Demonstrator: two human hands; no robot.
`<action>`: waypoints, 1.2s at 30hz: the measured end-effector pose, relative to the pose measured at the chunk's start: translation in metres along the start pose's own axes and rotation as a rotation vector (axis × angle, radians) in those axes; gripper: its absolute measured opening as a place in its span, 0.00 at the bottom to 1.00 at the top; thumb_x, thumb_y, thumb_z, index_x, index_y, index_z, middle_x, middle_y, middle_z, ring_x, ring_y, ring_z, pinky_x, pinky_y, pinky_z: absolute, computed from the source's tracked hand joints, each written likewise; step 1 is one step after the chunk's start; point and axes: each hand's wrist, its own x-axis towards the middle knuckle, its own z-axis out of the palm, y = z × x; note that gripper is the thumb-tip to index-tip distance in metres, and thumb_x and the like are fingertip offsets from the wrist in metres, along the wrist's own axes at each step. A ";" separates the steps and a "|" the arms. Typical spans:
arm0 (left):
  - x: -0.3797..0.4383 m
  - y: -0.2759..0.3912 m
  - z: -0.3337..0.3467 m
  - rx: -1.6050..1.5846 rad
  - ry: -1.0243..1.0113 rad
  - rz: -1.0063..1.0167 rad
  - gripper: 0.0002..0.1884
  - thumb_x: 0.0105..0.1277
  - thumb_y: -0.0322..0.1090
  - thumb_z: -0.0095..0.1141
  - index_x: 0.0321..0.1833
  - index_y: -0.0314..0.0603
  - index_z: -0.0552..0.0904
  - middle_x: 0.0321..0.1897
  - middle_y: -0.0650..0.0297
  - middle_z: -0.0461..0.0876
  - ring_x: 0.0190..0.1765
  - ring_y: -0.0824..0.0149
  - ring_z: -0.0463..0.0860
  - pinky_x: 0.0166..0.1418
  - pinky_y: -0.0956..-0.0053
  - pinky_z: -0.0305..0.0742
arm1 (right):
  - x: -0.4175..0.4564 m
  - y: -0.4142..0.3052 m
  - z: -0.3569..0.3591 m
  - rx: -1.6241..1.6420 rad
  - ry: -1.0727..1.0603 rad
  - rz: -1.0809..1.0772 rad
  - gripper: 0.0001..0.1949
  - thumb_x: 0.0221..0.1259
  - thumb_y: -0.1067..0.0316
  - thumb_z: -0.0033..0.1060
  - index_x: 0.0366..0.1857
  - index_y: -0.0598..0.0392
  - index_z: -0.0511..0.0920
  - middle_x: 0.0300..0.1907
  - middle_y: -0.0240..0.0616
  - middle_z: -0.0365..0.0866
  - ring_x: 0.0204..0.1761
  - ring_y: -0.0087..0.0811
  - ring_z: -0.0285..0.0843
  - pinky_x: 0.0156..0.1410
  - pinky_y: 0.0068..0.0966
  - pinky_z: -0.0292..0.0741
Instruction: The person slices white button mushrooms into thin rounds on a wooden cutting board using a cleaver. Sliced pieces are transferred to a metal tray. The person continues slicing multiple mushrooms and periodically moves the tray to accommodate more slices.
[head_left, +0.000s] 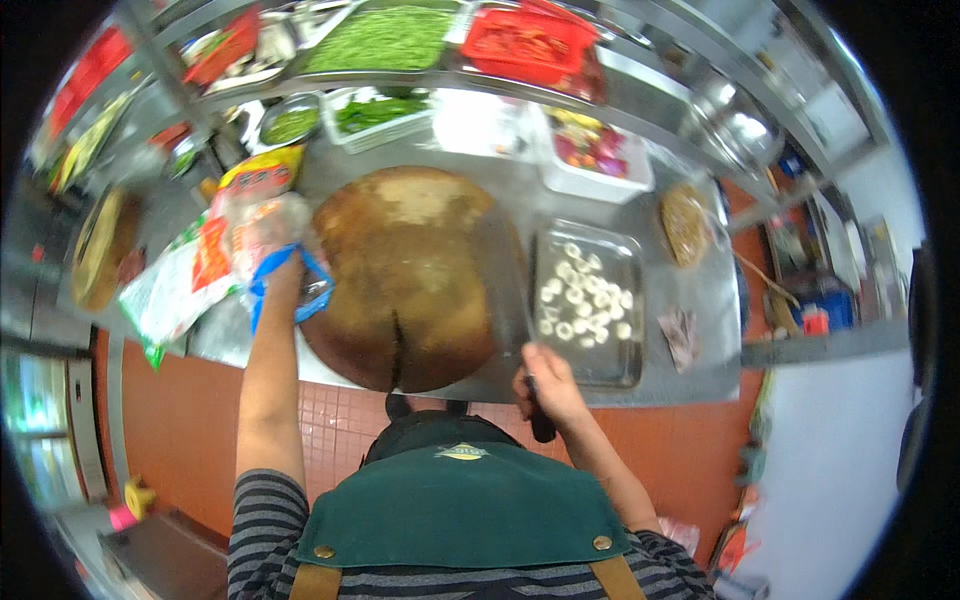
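Note:
My right hand (551, 382) grips the dark handle of a cleaver (504, 277), whose broad blade lies along the right edge of a round wooden chopping block (405, 270). My left hand (285, 262) reaches into a plastic bag with a blue rim (319, 296) at the block's left side; its fingers and whatever they touch are hidden. Beside that bag lie other printed plastic food packages (180, 277). To the right of the cleaver, a rectangular metal tray (637, 352) holds many small pale round slices (585, 289).
Behind the block stand a white basket of green vegetables (360, 142), a metal bowl (266, 127) and a white container of mixed cut vegetables (592, 187). A metal shelf (420, 84) crosses above them. A bag of brown food (682, 225) and a crumpled cloth (679, 337) lie right.

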 end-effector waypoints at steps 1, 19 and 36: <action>0.006 -0.001 0.000 -0.002 -0.024 -0.008 0.31 0.67 0.37 0.53 0.74 0.40 0.69 0.56 0.37 0.81 0.50 0.39 0.84 0.57 0.46 0.77 | -0.005 -0.003 0.003 0.020 0.004 -0.001 0.24 0.77 0.41 0.47 0.44 0.57 0.75 0.18 0.33 0.70 0.15 0.26 0.70 0.19 0.26 0.69; 0.051 0.015 -0.011 -0.044 -0.212 -0.064 0.33 0.65 0.50 0.55 0.72 0.41 0.71 0.52 0.38 0.83 0.51 0.38 0.84 0.57 0.46 0.77 | -0.029 0.025 0.020 0.060 -0.034 -0.030 0.21 0.81 0.50 0.42 0.64 0.54 0.71 0.20 0.31 0.71 0.16 0.23 0.69 0.21 0.24 0.68; -0.085 0.136 -0.140 -0.419 -0.112 -0.154 0.24 0.65 0.43 0.68 0.61 0.45 0.77 0.53 0.41 0.77 0.52 0.39 0.80 0.51 0.51 0.78 | 0.003 0.013 0.029 0.037 -0.063 0.022 0.22 0.78 0.44 0.47 0.38 0.56 0.72 0.19 0.35 0.71 0.15 0.28 0.70 0.19 0.27 0.69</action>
